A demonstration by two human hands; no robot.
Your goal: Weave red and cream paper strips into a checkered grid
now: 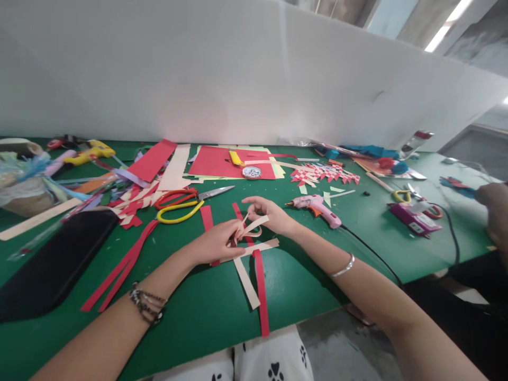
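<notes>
Over the green table my left hand (217, 242) is closed, its fingertips pinching cream paper strips. My right hand (273, 216) faces it, with thumb and fingers closed on a curled cream paper strip (257, 225); the index finger sticks out. Beneath the hands, red and cream strips cross one another. A red paper strip (261, 296) and a cream strip end (246, 283) point toward the table's front edge. Another red strip (207, 218) lies partly under my left hand. My fingers hide the exact crossing of the strips.
Red-and-yellow-handled scissors (178, 206) lie left of the hands, a pink glue gun (317, 206) with its cord to the right. Behind are red paper sheets (210, 163) and woven paper pieces (323, 173). A black case (59, 262) lies left; another person's hand (494, 203) is far right.
</notes>
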